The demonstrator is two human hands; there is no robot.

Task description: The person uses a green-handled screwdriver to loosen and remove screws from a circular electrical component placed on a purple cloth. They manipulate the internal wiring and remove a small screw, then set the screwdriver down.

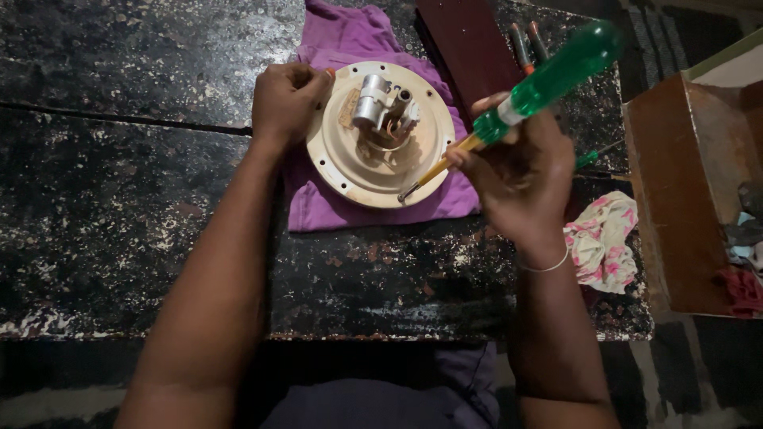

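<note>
- Head camera is showing the left hand (286, 99) curling closed on the cream round motor plate's (380, 135) rim.
- Right hand (520, 171) is gripping a green-handled screwdriver (517, 99), tip touching the plate.

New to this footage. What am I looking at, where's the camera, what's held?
One picture, from a camera worn on a person's head, looking down at their own two bare hands over a dark, worn table. No robot here. The left hand grips the rim of a round cream motor plate with a metal assembly at its centre, resting on a purple cloth. The right hand holds a green-handled screwdriver, its tip at the plate's edge. A floral rag and a rusty box lie to the right.
</note>
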